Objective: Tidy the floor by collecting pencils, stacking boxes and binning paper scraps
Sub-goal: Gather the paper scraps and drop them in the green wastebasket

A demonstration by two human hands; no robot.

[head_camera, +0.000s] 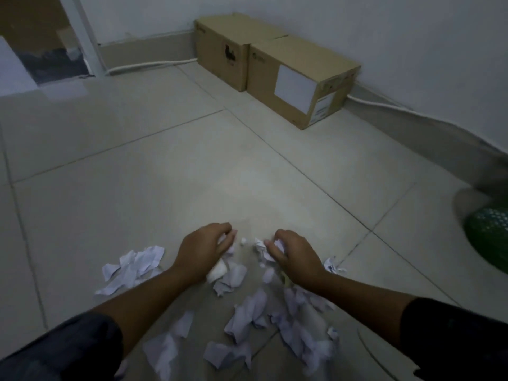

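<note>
Paper-scrap step is being worked. Both hands are down at the far edge of the scrap pile on the tiled floor [192, 166]. Left hand [204, 250]: fingers are curled round a wad of torn paper, grip closed on it. Right hand [292, 255]: same, a crumpled piece is being pinched at the fingertips.

Remaining paper scraps [247, 320] are lying mostly nearer the body than both grips, spread between and under the forearms; one separate patch is sitting left of the left wrist, one small bit just right of the right wrist. A tiny crumb is lying between the two hands.

Key relation: the green bin [489, 232] is being seen at the right edge, blurred, probably a mesh basket, well apart from the pile. It is lying to the right of the right hand, so the right hand is the nearer one for the drop; the left load would have to be carried across.

Two cardboard boxes [275, 67] are standing side by side against the wall, not stacked. No pencils are being seen.
</note>
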